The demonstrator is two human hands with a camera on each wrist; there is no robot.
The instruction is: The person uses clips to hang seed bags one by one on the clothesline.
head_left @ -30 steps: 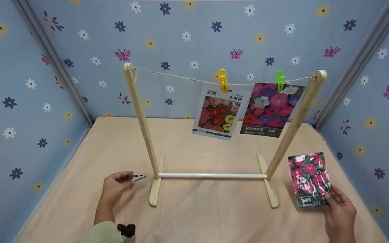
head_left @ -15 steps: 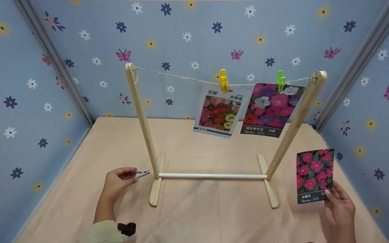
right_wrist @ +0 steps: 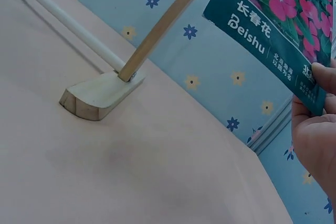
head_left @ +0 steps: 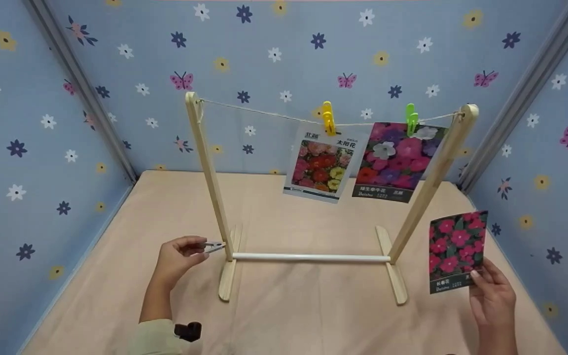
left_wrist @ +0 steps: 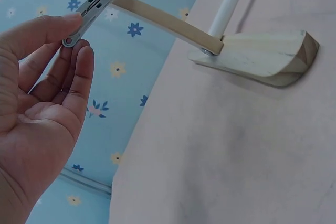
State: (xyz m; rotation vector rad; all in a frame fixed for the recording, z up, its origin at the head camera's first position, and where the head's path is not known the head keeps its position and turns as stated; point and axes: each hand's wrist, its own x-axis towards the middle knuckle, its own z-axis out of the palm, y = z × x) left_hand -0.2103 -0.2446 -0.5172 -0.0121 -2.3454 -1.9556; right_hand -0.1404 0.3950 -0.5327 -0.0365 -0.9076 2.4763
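My left hand (head_left: 178,259) pinches a grey clothespin (left_wrist: 93,14) between thumb and fingers, close to the left post of a wooden rack (head_left: 208,172). In my right hand (head_left: 495,292) a seed packet (head_left: 458,251) with pink flowers is held by its lower right corner, right of the rack. A string (head_left: 259,113) runs between the two posts. From it hang a white seed packet (head_left: 319,165) under a yellow clothespin (head_left: 329,118) and a dark-edged petunia-like flower packet (head_left: 392,162) under a green clothespin (head_left: 411,119).
A white rod (head_left: 311,257) joins the rack's two wooden feet (head_left: 396,283) low down. The rack stands on a peach cloth surface (head_left: 303,315). Blue flowered panels (head_left: 264,44) enclose the back and sides, with grey corner strips (head_left: 515,98).
My left hand has moved up and right with the clothespin, nearer the left post. The packet in my right hand has risen and turned slightly. The hung packets stay on the string.
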